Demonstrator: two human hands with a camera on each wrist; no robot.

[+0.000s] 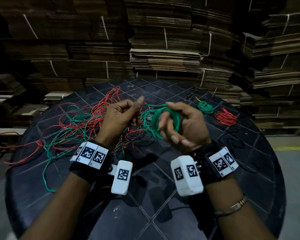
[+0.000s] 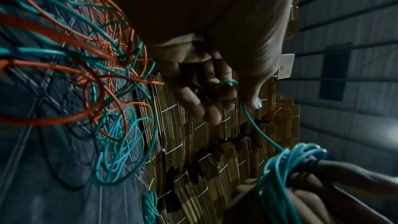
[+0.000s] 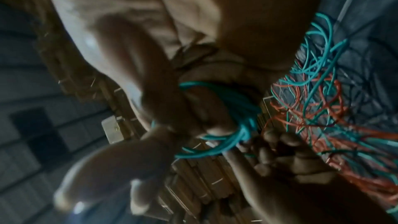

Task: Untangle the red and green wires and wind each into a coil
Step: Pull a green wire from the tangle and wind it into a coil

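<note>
Here the right hand [image 1: 182,125] serves as the spool: a green coil [image 1: 164,118] is wound round its fingers, its grip curled enough to keep the turns from slipping off, while the left hand [image 1: 121,116] pinches a single green strand [image 2: 256,123] between thumb and forefinger and holds it taut toward the coil, so each new turn should lay on snug. Both hands are raised above the surface [image 1: 180,179], probably to keep the feeding strand from dragging. The remaining tangle [image 1: 80,122] of red and green wire lies spread to the left, one red loop [image 1: 5,139] trailing past the surface's left rim, where a pull could snag it on the edge. Two finished bundles, a small green coil [image 1: 205,107] and a red coil [image 1: 226,116], sit apart near the far right rim, well out of the way. The near half of the surface offers room for laying down the next coil.
</note>
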